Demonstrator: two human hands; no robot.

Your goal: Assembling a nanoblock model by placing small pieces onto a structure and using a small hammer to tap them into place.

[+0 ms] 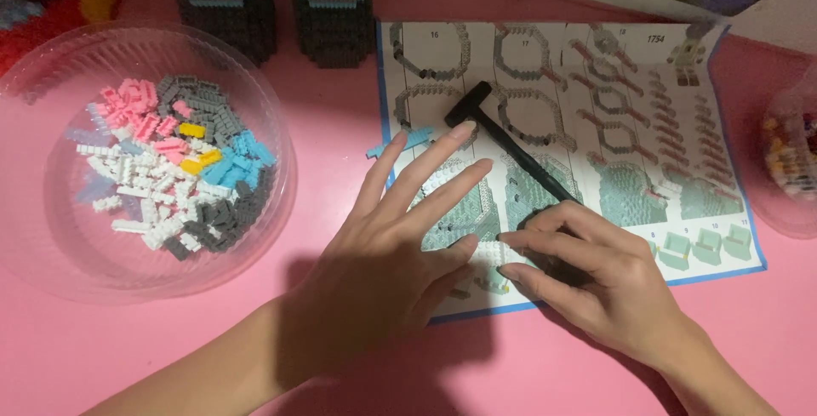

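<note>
1. At the lower middle of the instruction sheet [613,127], a small white brick piece [489,253] sits between both hands.
2. The right hand [596,276] pinches it with narrow fingers; the left hand [383,263] lies flat, fingers spread wide, thumb touching the piece.
3. This looks like a pressing-together step; seating it probably needs steady pressure.
4. A black hammer [502,139] lies at twelve o'clock; a clear bowl [51,246] of bricks at nine o'clock, on the pink surface [340,84].
</note>
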